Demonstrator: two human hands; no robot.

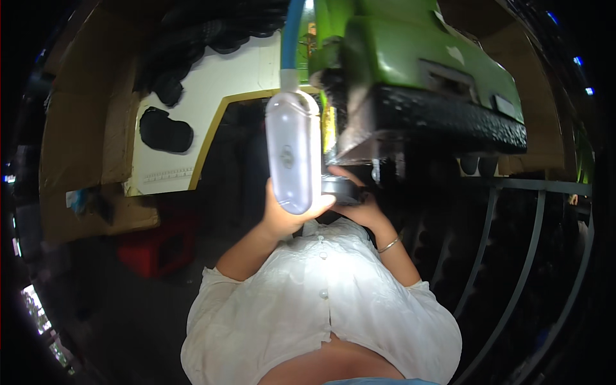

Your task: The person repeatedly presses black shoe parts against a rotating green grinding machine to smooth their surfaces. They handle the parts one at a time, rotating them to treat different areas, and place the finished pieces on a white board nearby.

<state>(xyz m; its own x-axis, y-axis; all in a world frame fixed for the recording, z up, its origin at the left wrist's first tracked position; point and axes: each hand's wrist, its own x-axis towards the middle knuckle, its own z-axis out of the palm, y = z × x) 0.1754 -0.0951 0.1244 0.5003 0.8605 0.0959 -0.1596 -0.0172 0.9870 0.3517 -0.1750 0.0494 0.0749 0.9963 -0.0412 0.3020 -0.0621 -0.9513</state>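
Observation:
In front of me, below the green machine, my two hands hold a black shoe sole [342,188] between them. The thumb of my left hand [289,219] lies along its near left side; the lamp covers most of that hand's fingers. My right hand [367,210] grips the sole from the right, its fingers curled round the far and near edges. Above them stands the green machine [410,48] with a dark, speckled lower edge. A pale, rounded lamp [293,154] on a blue arm [293,35] hangs close to view and hides part of the work area.
On the white tabletop [221,80] to the left lies a single black sole [165,130], with several more piled behind it. Cardboard [86,122] stands at the far left. A red stool [157,247] is below. At right runs a grey metal rack [536,186].

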